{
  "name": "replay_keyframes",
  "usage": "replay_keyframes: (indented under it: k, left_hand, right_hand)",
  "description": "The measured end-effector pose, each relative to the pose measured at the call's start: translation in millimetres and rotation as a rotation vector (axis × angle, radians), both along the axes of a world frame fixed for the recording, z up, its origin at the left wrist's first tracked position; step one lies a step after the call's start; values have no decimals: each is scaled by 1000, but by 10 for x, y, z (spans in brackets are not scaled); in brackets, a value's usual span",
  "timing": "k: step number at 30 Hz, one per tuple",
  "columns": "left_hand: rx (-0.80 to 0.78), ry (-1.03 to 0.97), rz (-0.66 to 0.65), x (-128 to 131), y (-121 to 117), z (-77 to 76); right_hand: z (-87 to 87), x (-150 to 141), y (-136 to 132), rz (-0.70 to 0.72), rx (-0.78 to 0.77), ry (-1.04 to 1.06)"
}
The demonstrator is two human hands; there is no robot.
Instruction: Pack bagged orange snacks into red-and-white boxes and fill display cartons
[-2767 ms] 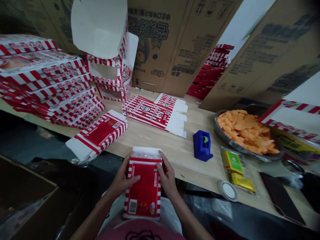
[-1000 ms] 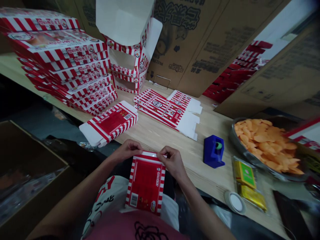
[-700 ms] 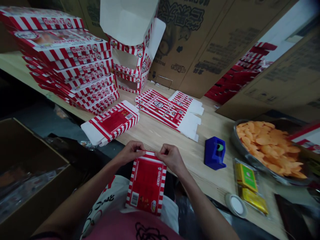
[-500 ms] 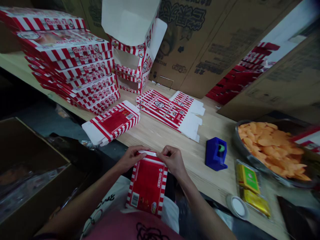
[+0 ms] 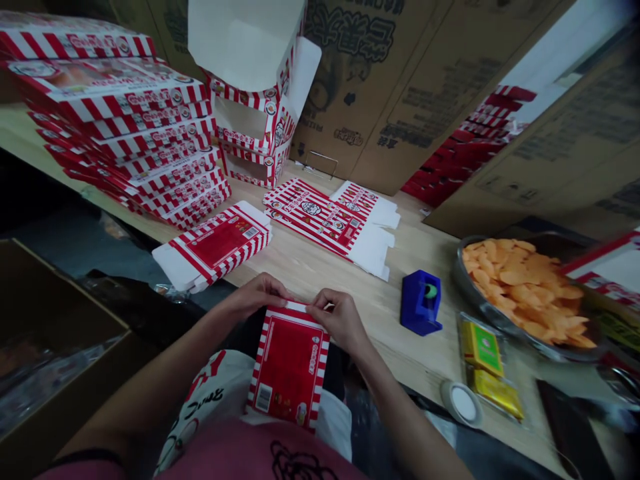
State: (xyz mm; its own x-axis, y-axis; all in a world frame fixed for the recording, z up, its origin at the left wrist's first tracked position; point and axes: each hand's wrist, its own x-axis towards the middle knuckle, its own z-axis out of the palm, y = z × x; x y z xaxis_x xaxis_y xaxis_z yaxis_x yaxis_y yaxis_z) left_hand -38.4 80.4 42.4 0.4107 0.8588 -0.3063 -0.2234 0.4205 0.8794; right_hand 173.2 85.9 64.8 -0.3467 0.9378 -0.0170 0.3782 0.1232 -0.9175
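Observation:
A red cardboard box (image 5: pixel 287 363) with red-and-white striped edges and a barcode rests upright against my lap. My left hand (image 5: pixel 263 293) pinches its top edge at the left corner, thumb on the near side. At the right corner of that edge, my right hand (image 5: pixel 339 317) grips the box with thumb and curled fingers. The fingertips behind the edge are hidden. Beyond my hands, a stack of flat striped cartons (image 5: pixel 215 243) lies at the table's front edge, and unfolded striped carton sheets (image 5: pixel 320 215) lie to its right.
Tall stacks of striped boxes (image 5: pixel 145 137) stand at the left. A blue tape dispenser (image 5: pixel 417 310), a white tape roll (image 5: pixel 463 403), yellow packets (image 5: pixel 487 363) and a metal bowl (image 5: pixel 467 293) of orange chips are at the right. Cardboard cartons (image 5: pixel 375 100) wall the back; an open carton (image 5: pixel 65 300) stands lower left.
The camera view has shifted slightly, so the table things sit further left. Both hands keep their pinch on the box's top edge, with the left fingers a little more bunched.

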Motion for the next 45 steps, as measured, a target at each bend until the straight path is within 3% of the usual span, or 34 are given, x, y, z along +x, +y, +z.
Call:
replay_keyframes:
  k: [5, 9, 16, 22, 28, 35, 37, 41, 45]
  left_hand:
    - [126, 23, -20, -90, -161, -53]
    - [172, 56, 96, -47, -313, -122]
    - [202, -16, 305, 227, -416, -228]
    - [113, -42, 346, 374, -467, -170]
    - [100, -16, 371, 411, -459, -160]
    - [209, 128, 395, 438, -446, -142]
    - [269, 144, 371, 445, -442, -126]
    - [267, 154, 324, 460, -447, -90]
    - [212, 151, 313, 476, -468, -78]
  right_hand:
    - [-41, -79, -214, -69, 69, 161]
    - [-162, 3, -401, -135, 62, 277]
    - [-235, 40, -435, -364, -388, 691]
    - [-208, 96, -353, -384, -317, 627]
    - [-186, 193, -241, -291, -484, 637]
    - [-195, 252, -399, -234, -162, 487]
    - [-188, 281, -391, -231, -246, 537]
    - [-141, 307, -269, -236, -574, 672]
    - [-126, 279, -182, -336, -674, 753]
